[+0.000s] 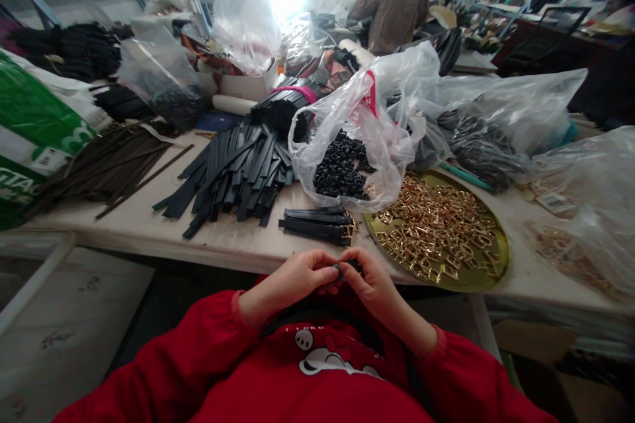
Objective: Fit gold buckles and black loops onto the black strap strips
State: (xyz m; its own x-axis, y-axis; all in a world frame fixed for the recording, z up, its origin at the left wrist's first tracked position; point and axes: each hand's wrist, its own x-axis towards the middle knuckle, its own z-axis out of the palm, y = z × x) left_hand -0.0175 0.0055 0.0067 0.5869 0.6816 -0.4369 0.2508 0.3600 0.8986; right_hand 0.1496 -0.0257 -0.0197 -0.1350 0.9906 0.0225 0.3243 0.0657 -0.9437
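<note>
My left hand (297, 277) and my right hand (370, 281) meet just below the table edge, both pinched on a small black strap piece (346, 267) held between the fingertips. Right in front of them lies a short stack of finished black straps with gold buckles (320, 223). A round gold tray (499, 264) full of gold buckles (436, 228) sits to the right. A clear plastic bag of small black loops (342, 165) stands open behind the stack. A heap of loose black straps (238, 168) lies to the left of the bag.
Brown strips (106, 168) lie at the left beside a green and white sack (30, 132). More plastic bags (496, 112) crowd the right and back of the table. Another person in a brown top (397, 6) works at the far end.
</note>
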